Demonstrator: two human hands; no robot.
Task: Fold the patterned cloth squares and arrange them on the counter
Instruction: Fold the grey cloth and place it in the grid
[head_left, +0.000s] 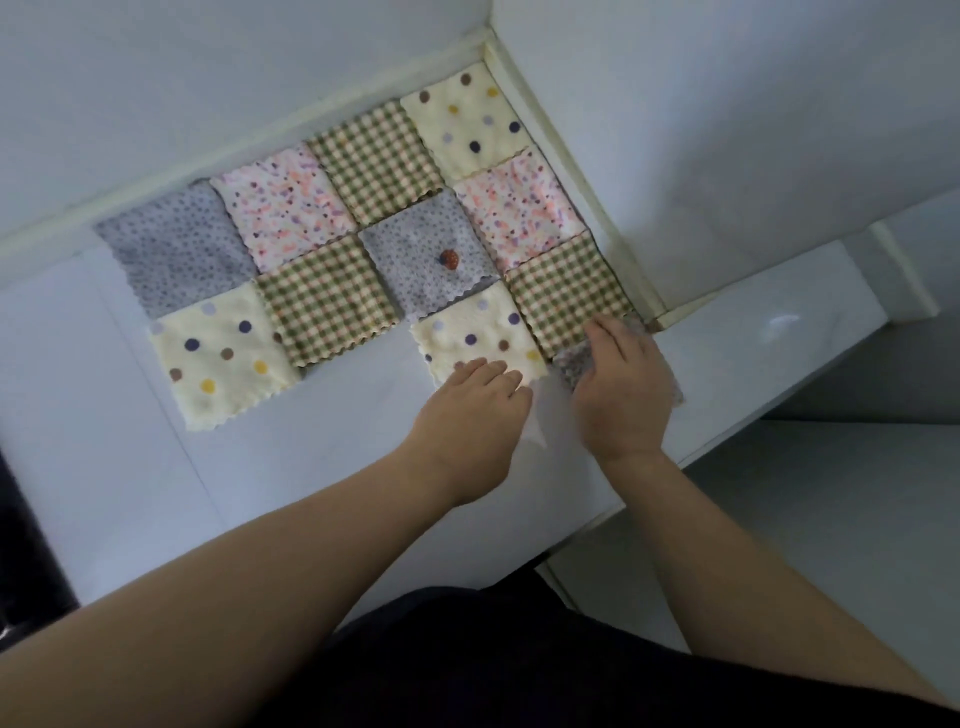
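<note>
Now the left hand (475, 387) is pinning the spotted cloth (467, 332) and the right hand (621, 384) is seating the grey cloth (569, 364), fingers flat, gripping nothing; edges should be sitting flush.

The cloth squares (374, 156) lie edge to edge in the far right corner of the counter (260, 467), shut in by the back wall (208, 78) and the side wall (727, 130). Bare counter runs along the near edge and the left end. The left hand (467, 410) and right hand (621, 384) cover the near right part.
</note>
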